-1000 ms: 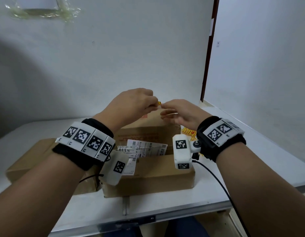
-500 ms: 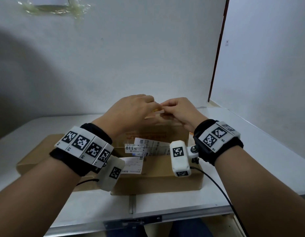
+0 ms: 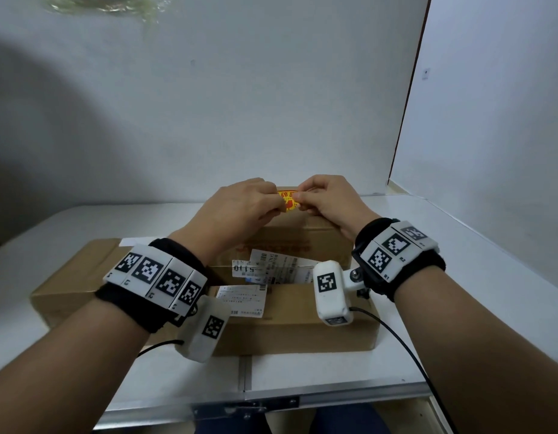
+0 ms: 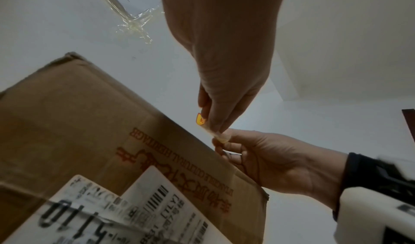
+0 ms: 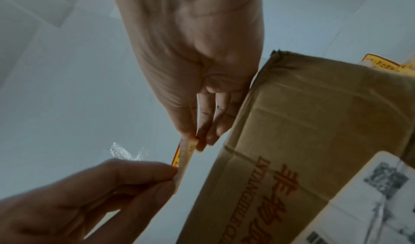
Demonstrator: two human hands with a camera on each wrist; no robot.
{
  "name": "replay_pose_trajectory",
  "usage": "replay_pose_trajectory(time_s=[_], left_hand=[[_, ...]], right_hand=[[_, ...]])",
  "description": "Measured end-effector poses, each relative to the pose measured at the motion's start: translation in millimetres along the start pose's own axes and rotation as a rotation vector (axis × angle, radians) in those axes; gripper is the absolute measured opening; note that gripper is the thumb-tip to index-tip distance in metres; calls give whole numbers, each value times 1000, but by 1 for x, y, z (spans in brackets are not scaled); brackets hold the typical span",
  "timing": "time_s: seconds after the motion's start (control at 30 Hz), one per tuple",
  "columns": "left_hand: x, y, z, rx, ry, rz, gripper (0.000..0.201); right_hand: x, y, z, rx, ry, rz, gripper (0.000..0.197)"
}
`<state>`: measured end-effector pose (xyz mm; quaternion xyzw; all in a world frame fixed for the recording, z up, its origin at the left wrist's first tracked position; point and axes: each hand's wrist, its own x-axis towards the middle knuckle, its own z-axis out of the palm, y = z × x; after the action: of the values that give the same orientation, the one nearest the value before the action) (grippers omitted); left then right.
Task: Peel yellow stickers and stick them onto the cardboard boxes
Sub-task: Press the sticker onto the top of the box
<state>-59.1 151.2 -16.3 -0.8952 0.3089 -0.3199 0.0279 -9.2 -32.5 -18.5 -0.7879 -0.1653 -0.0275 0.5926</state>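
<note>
Both hands meet above the far cardboard box [image 3: 298, 242]. My left hand [image 3: 276, 202] and right hand [image 3: 303, 200] pinch one small yellow sticker [image 3: 287, 198] with red print between their fingertips. In the left wrist view the left hand [image 4: 215, 126] holds the sticker [image 4: 200, 119], and the right hand [image 4: 221, 138] pinches a pale backing strip [image 4: 213, 133] at its lower end. In the right wrist view the right hand [image 5: 194, 138] and left hand [image 5: 171, 174] hold the sticker [image 5: 177, 156] edge-on beside the box [image 5: 314, 123].
A long cardboard box [image 3: 302, 321] with white shipping labels [image 3: 243, 300] lies in front, and another box [image 3: 74, 277] sits at the left on the white table [image 3: 302, 374]. More yellow stickers [image 5: 381, 63] lie behind the far box. A white wall stands close behind.
The hands, slightly apart a second ago, have closed together over the far box. The sticker's yellow face now shows between the fingertips.
</note>
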Motion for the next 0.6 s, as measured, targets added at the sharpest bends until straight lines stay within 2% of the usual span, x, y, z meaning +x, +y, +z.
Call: replay_pose_trajectory(time_s=[0.17, 0.47, 0.6], left_hand=[[0, -1, 3, 17, -93, -54, 15], [-6, 0, -1, -6, -97, -64, 12], [-4, 1, -1, 2, -138, -95, 15]], right_hand=[[3, 2, 6, -129, 29, -65, 4], [5, 10, 10, -247, 62, -111, 12], [9, 14, 11, -284, 83, -113, 14]])
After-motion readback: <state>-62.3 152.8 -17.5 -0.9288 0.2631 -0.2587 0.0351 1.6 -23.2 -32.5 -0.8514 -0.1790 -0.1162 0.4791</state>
